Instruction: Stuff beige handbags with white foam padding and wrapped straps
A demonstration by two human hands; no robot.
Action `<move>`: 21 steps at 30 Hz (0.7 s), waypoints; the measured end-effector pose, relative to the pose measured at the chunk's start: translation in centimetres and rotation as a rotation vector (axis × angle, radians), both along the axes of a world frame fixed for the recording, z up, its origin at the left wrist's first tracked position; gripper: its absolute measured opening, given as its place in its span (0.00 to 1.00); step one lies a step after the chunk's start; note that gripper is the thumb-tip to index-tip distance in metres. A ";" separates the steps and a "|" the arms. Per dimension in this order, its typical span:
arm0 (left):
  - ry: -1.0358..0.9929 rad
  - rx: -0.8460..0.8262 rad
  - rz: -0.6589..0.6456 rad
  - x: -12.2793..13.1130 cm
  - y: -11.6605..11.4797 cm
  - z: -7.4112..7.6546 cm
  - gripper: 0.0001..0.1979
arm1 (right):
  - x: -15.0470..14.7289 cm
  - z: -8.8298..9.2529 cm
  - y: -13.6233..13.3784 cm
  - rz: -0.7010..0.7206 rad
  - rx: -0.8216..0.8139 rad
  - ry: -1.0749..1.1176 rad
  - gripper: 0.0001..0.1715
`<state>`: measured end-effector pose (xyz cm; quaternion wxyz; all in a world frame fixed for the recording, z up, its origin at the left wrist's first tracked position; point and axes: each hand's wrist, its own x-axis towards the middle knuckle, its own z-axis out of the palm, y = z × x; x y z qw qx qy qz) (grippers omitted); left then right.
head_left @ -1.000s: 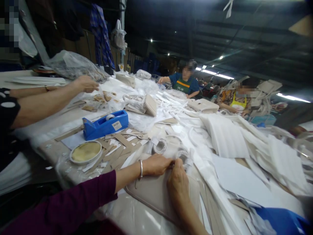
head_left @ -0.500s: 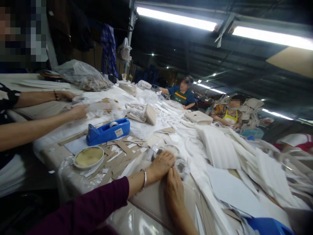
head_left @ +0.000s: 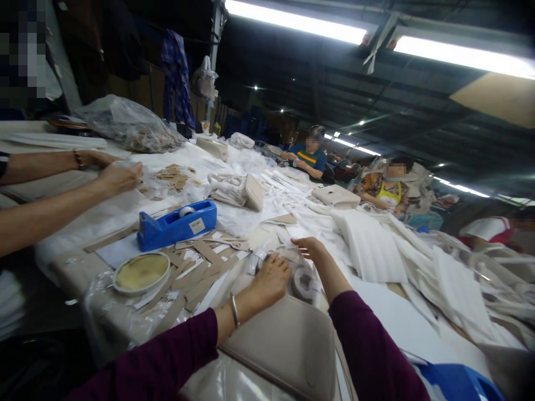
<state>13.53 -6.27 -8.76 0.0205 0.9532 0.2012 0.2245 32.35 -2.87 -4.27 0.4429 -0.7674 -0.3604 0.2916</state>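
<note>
Coil (head_left: 304, 281) atop the bag (head_left: 288, 342) looks film-wrapped already, the rest unclear beneath the curled left hand (head_left: 271, 279), right hand (head_left: 314, 250) loosely spread.

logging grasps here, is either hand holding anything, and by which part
Cannot be told: the left hand lies over the far edge of the beige bag, grip hidden; the right hand is near a plastic-wrapped loop.

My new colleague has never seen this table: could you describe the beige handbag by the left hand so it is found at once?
On the worktable, look at the near edge, between two purple sleeves. There the beige handbag lies flat, its far edge by the silver-bangled left hand. Unlike the beige bags farther back, it is closest to the camera.
</note>
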 end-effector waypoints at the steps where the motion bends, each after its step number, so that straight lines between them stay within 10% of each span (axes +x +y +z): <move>1: -0.003 -0.003 -0.004 0.0 0.0 -0.1 0.13 | -0.3 0.0 0.4 -0.007 0.008 0.027 0.14; 10: -0.014 -0.025 -0.026 -0.5 0.0 0.1 0.11 | -3.8 2.7 -0.7 0.003 0.251 0.148 0.09; 21: -0.083 -0.068 0.000 -0.7 -0.2 -0.1 0.09 | -11.6 0.7 -13.2 0.071 0.551 -0.368 0.07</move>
